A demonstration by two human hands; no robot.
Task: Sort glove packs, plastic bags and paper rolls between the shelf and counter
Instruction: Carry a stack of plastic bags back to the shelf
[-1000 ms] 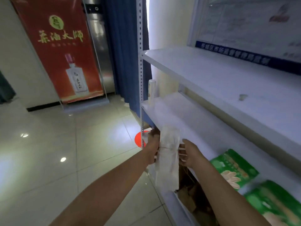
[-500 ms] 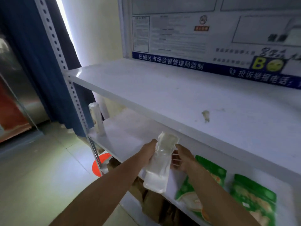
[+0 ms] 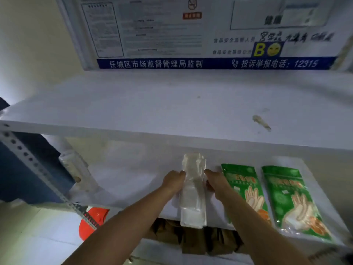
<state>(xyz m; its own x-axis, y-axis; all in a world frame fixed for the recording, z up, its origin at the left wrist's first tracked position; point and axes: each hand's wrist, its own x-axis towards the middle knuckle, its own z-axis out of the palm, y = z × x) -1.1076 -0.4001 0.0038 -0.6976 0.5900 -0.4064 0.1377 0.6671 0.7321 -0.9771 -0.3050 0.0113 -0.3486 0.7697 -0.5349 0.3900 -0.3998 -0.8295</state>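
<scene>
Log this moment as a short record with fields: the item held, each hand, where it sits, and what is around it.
held: bag pack, clear, lying lengthwise
left hand: grips its left edge
right hand: grips its right edge
place: middle shelf, near end past the front edge
to its right: glove pack, then second glove pack, both flat
far left: wrapped roll by the post
top shelf: one small scrap
</scene>
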